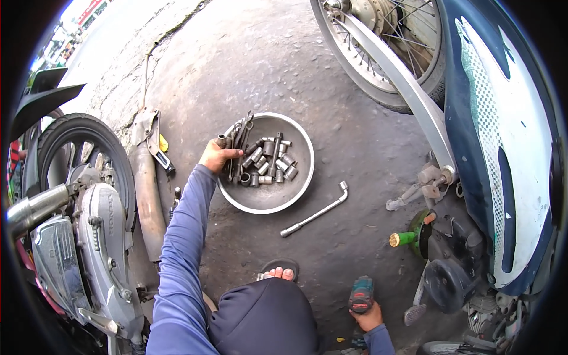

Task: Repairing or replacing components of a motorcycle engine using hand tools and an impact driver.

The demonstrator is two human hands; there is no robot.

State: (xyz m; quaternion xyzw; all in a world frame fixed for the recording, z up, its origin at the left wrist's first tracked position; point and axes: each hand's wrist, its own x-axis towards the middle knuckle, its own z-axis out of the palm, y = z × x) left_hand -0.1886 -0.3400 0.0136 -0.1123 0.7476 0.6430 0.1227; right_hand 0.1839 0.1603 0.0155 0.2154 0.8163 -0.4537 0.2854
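My left hand (219, 155) is at the left rim of a round metal bowl (306, 171), its thumb across a bunch of dark wrenches (238, 137) that lean over the rim. Whether its hidden fingers also grip the rim, I cannot tell. A socket (222, 140) shows just above this hand. Several silver sockets (261, 161) lie inside the bowl, to the right of the wrenches. Low on the right, my right hand (370, 318) is closed around a teal and black cordless impact driver (361, 294). An L-shaped socket wrench (316, 210) lies on the ground between bowl and driver.
A motorcycle with a silver engine cover (105, 231) stands at the left, beside a long exhaust pipe (149, 201). On the right are another motorcycle's blue and white bodywork (503, 148), its spoked wheel (378, 83), a swingarm (402, 83) and a green-handled object (403, 239).
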